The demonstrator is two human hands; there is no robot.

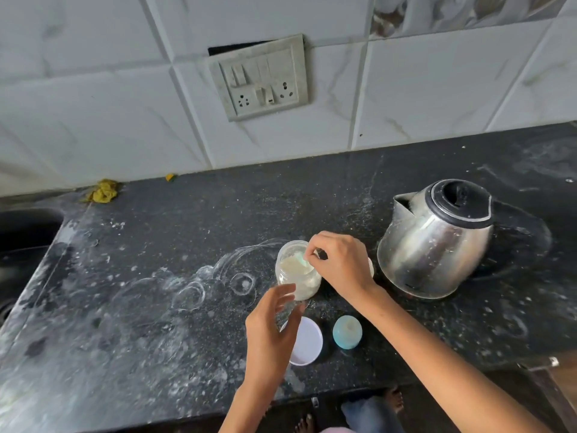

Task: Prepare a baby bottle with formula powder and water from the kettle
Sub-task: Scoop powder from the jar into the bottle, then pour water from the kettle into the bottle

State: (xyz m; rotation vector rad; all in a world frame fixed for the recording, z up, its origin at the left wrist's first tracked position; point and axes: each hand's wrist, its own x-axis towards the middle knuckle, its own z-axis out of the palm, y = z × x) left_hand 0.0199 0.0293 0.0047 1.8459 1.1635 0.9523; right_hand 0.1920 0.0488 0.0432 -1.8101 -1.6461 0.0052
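Scooping step: right hand (340,264) pinches scoop (301,256) in formula jar (296,270); left hand (273,326) curled round clear bottle (292,314). Next: carry level scoop over bottle mouth.

No readable text, label, brand or number anywhere, neither on kettle (437,242) nor jar (296,270).

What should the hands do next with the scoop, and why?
Probably lift the scoop out of the powder jar and tip it into the clear bottle held by the left hand; the right hand pinches it inside the jar.
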